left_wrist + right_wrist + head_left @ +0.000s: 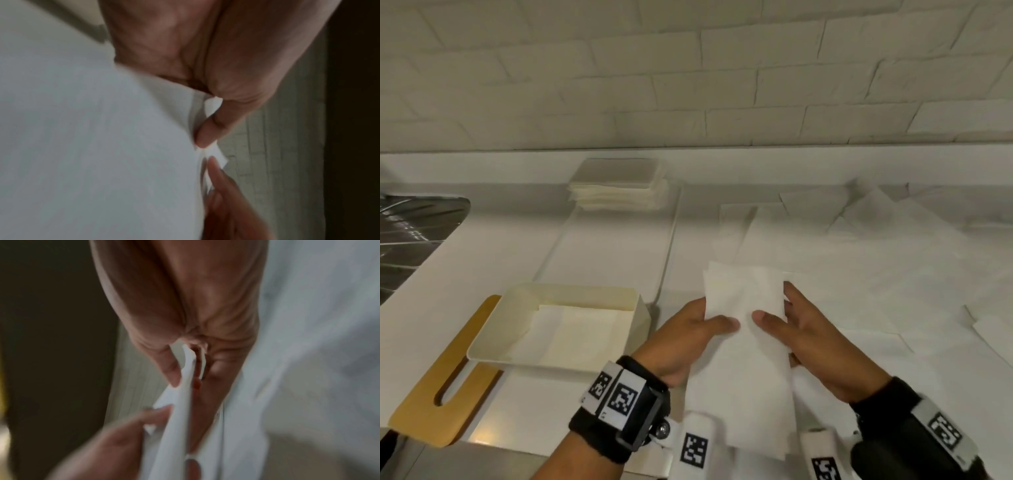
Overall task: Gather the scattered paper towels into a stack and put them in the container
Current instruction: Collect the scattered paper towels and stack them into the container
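Both hands hold a small stack of white paper towels (pixel 743 301) above the counter, thumbs on top and fingers behind. My left hand (pixel 698 329) pinches its left edge; my right hand (pixel 794 325) pinches its right edge. The left wrist view shows the thumb (pixel 207 134) pressed on the towels (pixel 92 146). Thumb (pixel 168 369) and fingers clamp the sheets (pixel 180 410) in the right wrist view. The cream container (pixel 482 346) sits at the lower left with a towel lying inside. Several loose towels (pixel 859 260) lie scattered to the right.
A neat pile of folded towels (pixel 619 188) sits at the back by the wall. A wooden lid with a slot (pixel 438 387) lies under and left of the container. A dark sink (pixel 410 233) is at the far left. White brick wall (pixel 688 75) behind.
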### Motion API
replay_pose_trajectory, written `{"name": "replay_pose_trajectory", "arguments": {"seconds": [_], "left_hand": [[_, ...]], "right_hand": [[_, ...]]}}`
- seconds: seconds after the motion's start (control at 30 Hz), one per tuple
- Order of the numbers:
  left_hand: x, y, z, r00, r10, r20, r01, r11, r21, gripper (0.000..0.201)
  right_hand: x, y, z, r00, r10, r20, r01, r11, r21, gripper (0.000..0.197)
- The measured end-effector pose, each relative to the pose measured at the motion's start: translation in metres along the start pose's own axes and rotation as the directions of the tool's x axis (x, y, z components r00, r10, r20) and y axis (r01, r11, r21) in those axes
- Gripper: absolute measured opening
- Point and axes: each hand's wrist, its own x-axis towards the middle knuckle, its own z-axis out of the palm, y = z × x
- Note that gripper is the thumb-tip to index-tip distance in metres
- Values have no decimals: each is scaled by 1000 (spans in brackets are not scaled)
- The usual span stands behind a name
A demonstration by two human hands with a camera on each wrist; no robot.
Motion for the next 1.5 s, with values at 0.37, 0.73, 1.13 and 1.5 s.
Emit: {"name": "replay_pose_trajectory", "arguments": {"seconds": [0.37,0.73,1.13,1.5], "left_hand": [[-14,-4,52,700,661,-271,-488,720,494,33],[-22,-17,39,814,376,-443,-351,926,140,28],[-117,37,-151,530,271,-803,-517,854,-53,24],[-113,-19,-242,729,350,-588,78,811,580,46]], "right_hand": [[3,-9,44,704,-632,-323,456,752,-476,23],[4,19,38,940,-275,-202,177,898,-403,17],[67,-75,157,878,-202,434,446,674,-589,21],[122,-50,190,860,253,444,353,335,-874,42]]}}
